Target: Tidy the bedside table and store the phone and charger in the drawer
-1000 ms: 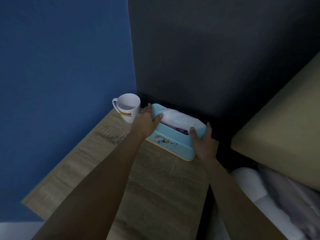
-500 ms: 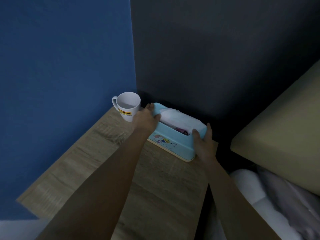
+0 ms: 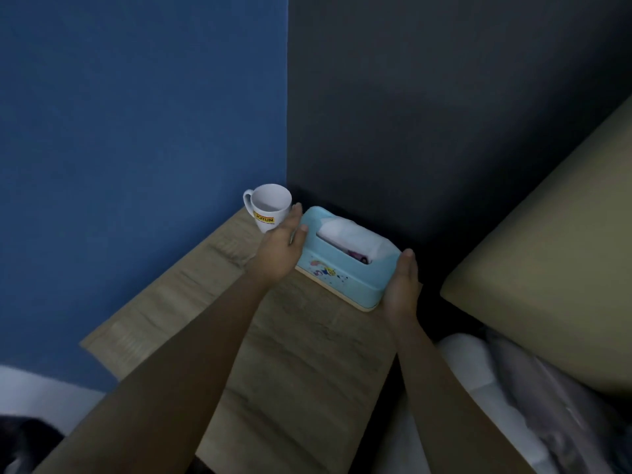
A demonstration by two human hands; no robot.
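Note:
A light blue tissue box (image 3: 337,273) with white tissue (image 3: 349,234) sticking out of its top stands at the back of the wooden bedside table (image 3: 307,354), near the wall corner. My left hand (image 3: 280,249) lies against the box's left end with its fingers straight, between the box and the mug. Fingers also straight, my right hand (image 3: 402,285) rests flat against the box's right end. No phone, charger or drawer is in view.
A white mug (image 3: 268,206) with a yellow label stands in the back left corner, just beyond my left fingertips. A beige headboard (image 3: 547,268) and white bedding (image 3: 513,388) lie to the right of the table. Blue and dark walls close off the back.
Both thumbs have come off the top of the tissue box and the fingers have straightened. The box sits a little closer to the corner than before.

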